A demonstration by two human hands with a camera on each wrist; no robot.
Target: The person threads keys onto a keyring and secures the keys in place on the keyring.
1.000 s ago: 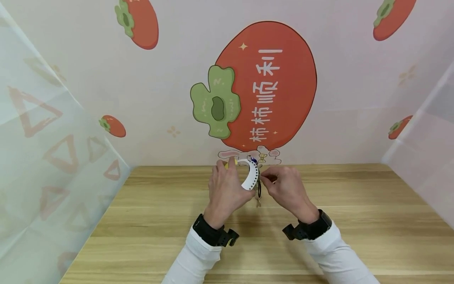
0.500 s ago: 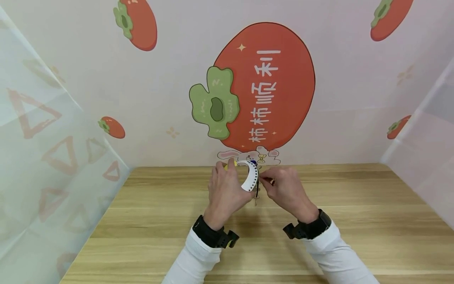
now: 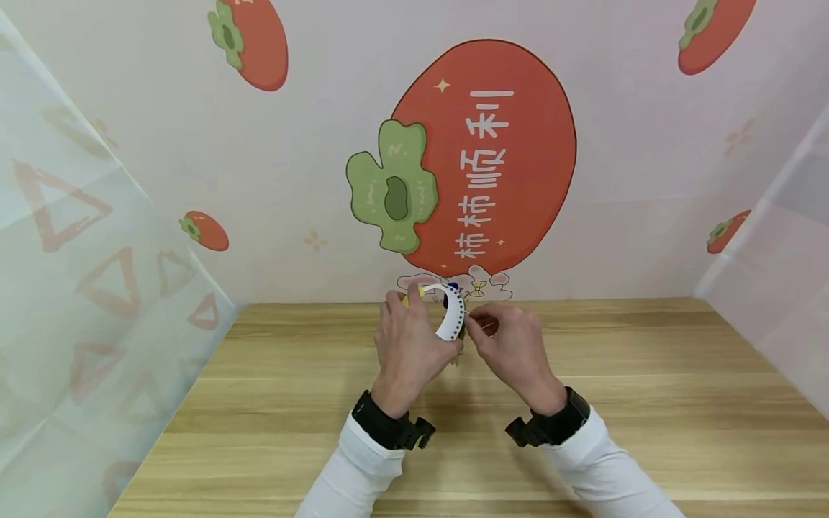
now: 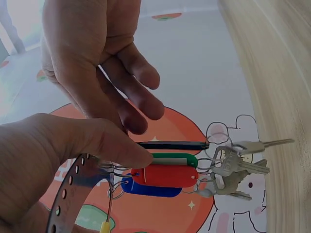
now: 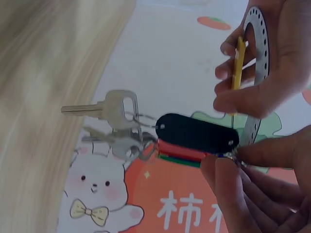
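My left hand [image 3: 411,342] grips a white curved plate [image 3: 451,324] with a row of holes along its edge. Under its fingers, a thin metal rod with a yellow handle [image 5: 238,65] spans the plate's curve. Black [image 5: 194,133], red [image 4: 170,177], blue [image 4: 160,191] and green [image 4: 191,159] key tags hang beside the plate on small rings, with silver keys [image 4: 235,167] at their lower ends. My right hand [image 3: 514,349] pinches close to the plate's holed edge, thumb and forefinger at the tags' ring ends; exactly what it pinches I cannot tell.
A wooden table [image 3: 272,432] lies under both hands. Behind it rises a pale backdrop [image 3: 635,201] printed with red persimmons and a rabbit, and pale sheets flank both sides. Each wrist wears a black camera strap [image 3: 382,424].
Both hands and the plate have shifted slightly left and up, the right hand most. The hanging keys show less beneath the hands in the head view. Both grips continue.
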